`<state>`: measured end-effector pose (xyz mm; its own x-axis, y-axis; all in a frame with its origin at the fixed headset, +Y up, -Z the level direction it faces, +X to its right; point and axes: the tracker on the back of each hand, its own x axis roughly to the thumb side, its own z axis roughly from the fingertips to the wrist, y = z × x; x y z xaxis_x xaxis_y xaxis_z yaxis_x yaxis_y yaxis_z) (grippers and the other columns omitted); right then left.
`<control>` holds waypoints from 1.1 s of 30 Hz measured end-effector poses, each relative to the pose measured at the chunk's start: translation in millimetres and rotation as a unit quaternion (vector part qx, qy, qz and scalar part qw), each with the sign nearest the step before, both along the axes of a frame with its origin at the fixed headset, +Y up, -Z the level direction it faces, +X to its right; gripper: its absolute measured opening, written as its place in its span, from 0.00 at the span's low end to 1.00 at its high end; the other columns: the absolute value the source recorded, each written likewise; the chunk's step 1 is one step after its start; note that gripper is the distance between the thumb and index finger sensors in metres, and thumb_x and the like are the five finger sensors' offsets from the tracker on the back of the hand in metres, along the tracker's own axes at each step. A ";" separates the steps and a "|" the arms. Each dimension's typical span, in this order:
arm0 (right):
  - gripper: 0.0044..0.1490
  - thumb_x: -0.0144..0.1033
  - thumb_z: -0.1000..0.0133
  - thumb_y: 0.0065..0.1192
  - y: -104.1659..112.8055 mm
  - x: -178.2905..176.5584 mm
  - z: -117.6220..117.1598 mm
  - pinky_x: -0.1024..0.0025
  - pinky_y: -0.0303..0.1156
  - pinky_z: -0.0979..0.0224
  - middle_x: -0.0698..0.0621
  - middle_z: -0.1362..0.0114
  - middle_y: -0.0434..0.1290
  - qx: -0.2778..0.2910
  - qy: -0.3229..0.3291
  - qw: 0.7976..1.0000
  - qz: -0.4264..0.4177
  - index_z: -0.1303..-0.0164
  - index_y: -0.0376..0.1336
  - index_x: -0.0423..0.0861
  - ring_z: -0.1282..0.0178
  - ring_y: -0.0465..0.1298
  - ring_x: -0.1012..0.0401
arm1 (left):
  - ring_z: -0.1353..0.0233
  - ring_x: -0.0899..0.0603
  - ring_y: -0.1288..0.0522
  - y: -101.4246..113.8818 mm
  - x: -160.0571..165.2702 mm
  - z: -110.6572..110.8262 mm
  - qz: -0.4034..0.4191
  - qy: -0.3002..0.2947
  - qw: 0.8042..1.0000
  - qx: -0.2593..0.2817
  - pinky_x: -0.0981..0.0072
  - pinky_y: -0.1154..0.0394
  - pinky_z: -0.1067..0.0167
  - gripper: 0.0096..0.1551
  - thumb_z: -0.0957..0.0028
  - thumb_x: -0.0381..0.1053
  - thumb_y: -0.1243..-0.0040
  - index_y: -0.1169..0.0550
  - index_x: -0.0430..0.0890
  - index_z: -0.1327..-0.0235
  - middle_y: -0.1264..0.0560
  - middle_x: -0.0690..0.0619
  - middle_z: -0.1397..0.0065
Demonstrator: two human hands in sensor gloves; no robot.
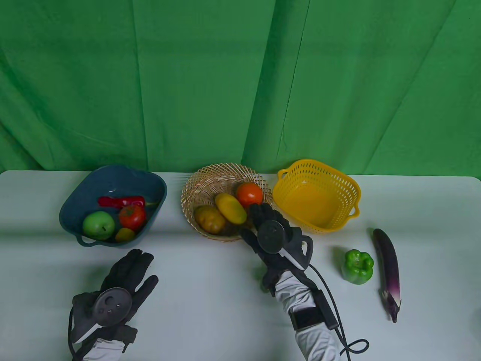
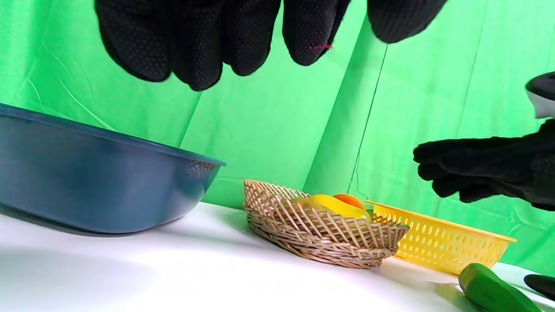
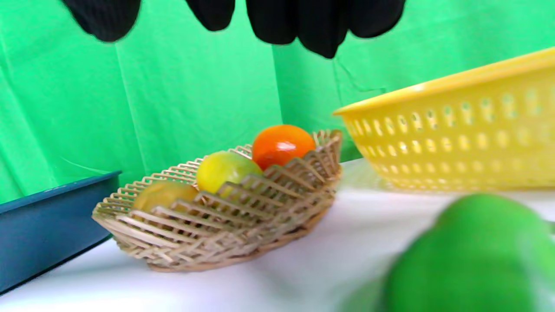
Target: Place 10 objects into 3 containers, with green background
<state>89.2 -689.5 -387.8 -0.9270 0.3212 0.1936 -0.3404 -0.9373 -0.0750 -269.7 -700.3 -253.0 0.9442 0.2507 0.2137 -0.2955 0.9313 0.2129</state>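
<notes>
A blue basin (image 1: 75, 203) at the left holds a red pepper (image 1: 121, 201), a green apple (image 1: 98, 225), a tomato (image 1: 132, 216) and a small yellow-orange piece (image 1: 124, 234). The wicker basket (image 1: 195, 180) holds a potato (image 1: 209, 219), a yellow fruit (image 1: 230, 208) and an orange tomato (image 1: 249, 193). The yellow basket (image 1: 316, 199) has nothing in it. A green bell pepper (image 1: 357, 266) and an eggplant (image 1: 387, 267) lie on the table at the right. My left hand (image 1: 144, 269) rests flat and empty in front of the basin. My right hand (image 1: 252, 222) hovers open at the wicker basket's near edge.
A long green vegetable (image 2: 494, 290) lies on the table below my right hand; it shows blurred in the right wrist view (image 3: 472, 255) and is hidden in the table view. A green cloth (image 1: 240, 82) hangs behind the white table (image 1: 210, 301). A cable (image 1: 334, 301) trails from my right wrist.
</notes>
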 end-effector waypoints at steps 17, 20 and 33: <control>0.51 0.63 0.39 0.48 -64.1 33.1 32.6 0.33 0.50 0.17 0.34 0.09 0.40 -0.107 -0.075 0.991 0.008 0.12 0.37 0.55 0.15 0.48 0.31 | 0.21 0.32 0.28 -0.3 1.9 0.0 0.007 -0.012 1.000 0.005 0.39 0.28 0.33 0.37 0.39 0.68 0.54 0.34 0.55 0.17 0.33 0.41 0.15; 0.52 0.64 0.39 0.47 -74.7 31.9 31.6 0.31 0.49 0.18 0.30 0.10 0.33 -0.141 -0.090 0.986 0.021 0.12 0.32 0.57 0.16 0.45 0.28 | 0.21 0.32 0.28 -0.4 2.0 -0.1 0.007 -0.012 1.000 0.005 0.39 0.28 0.33 0.37 0.39 0.68 0.54 0.34 0.55 0.17 0.33 0.41 0.15; 0.51 0.60 0.38 0.54 -91.8 25.0 26.6 0.37 0.55 0.20 0.27 0.12 0.36 -0.176 -0.132 0.974 0.055 0.13 0.36 0.54 0.20 0.53 0.32 | 0.21 0.32 0.28 -0.6 0.9 -0.4 0.004 -0.006 1.000 -0.005 0.39 0.28 0.33 0.37 0.39 0.67 0.54 0.34 0.55 0.17 0.33 0.41 0.15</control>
<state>114.2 -781.3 -361.2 -0.9621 0.2201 -0.1609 -0.2487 -0.9504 0.1869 -268.7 -700.9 -253.4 0.9396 0.2608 0.2217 -0.3056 0.9309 0.2000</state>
